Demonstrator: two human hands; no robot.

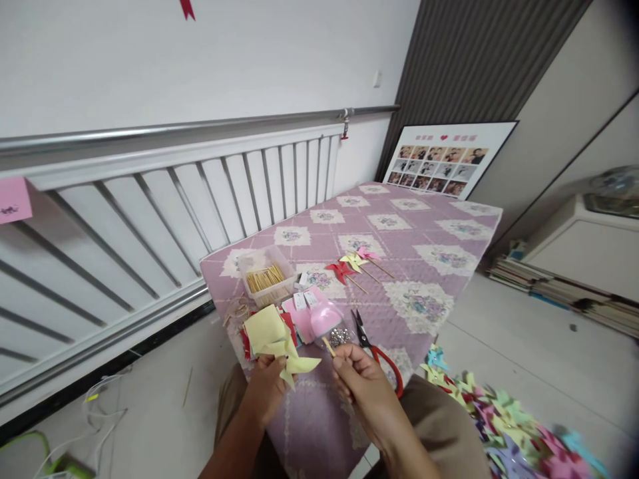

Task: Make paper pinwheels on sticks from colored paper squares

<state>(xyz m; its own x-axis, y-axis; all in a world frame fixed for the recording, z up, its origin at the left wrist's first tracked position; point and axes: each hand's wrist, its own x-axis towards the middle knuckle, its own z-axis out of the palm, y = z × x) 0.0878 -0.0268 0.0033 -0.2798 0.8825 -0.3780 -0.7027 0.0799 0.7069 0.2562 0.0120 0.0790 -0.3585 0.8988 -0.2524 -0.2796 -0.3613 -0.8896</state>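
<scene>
Pinched in my left hand (266,391) is a yellow paper pinwheel (302,364), its folded blades spread toward the right. My right hand (363,386) is closed around a thin wooden stick (327,345), whose tip points up and left, apart from the pinwheel. Just beyond the left hand lies a stack of yellow paper squares (264,326) with red sheets under it. Small shiny metal pins (340,336) sit in front of the right hand, beside pink plastic packaging (324,314). Red-handled scissors (365,338) rest at the right hand's far side.
A clear plastic box (285,293) holds wooden sticks (265,278). Three finished pinwheels, including a red one (341,271), lie on the flowered tablecloth (349,221). Many colourful pinwheels (504,419) are piled on the floor at right. A white radiator (224,186) borders the table's left.
</scene>
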